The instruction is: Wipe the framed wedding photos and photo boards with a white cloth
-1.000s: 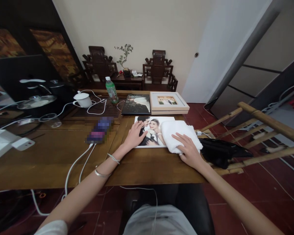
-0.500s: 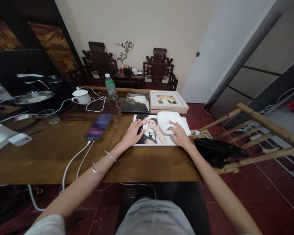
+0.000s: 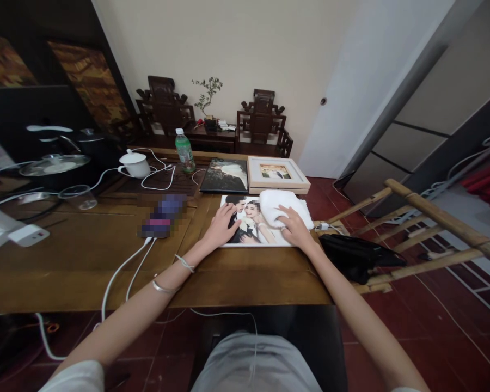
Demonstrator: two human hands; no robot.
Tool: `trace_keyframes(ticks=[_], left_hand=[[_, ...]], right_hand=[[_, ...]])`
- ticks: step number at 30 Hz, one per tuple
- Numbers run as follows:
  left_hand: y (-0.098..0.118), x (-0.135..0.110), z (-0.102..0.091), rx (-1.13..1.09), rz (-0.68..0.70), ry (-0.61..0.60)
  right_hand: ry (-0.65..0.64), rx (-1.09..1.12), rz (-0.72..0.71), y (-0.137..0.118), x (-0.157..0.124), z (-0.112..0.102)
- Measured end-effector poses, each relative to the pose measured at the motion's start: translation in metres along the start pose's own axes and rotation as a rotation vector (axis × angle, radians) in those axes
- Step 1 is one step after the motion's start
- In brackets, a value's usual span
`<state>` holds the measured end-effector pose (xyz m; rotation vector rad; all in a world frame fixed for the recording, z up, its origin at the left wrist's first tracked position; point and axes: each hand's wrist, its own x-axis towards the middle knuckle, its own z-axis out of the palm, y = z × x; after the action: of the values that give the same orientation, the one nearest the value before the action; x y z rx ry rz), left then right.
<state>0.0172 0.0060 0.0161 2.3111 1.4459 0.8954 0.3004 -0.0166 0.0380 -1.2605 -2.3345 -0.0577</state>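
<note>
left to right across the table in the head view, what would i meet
White boxy charger, clear plastic cup, white lidded ceramic mug, green bottle with white cap, the person's left hand, folded white fluffy cloth.

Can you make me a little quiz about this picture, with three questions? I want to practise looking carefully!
1. What are the fingers of the person's right hand touching?

2. True or false: the white cup has its lid on.

3. What does the person's left hand rest on?
A) the green bottle
B) the photo print
C) the clear plastic cup

Key:
1. The white cloth.
2. True.
3. B.
</note>
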Motion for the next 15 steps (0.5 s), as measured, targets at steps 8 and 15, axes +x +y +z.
trace_keyframes(ticks=[8,15], left_hand=[[0.000,0.000,0.002,-0.014,-0.022,-0.003],[0.002,0.000,0.003,-0.015,-0.021,0.020]], right_hand=[[-0.071,-0.033,-0.069,-0.031,-0.034,-0.030],[-0.094,0.039,-0.142,-0.056,-0.066,-0.046]])
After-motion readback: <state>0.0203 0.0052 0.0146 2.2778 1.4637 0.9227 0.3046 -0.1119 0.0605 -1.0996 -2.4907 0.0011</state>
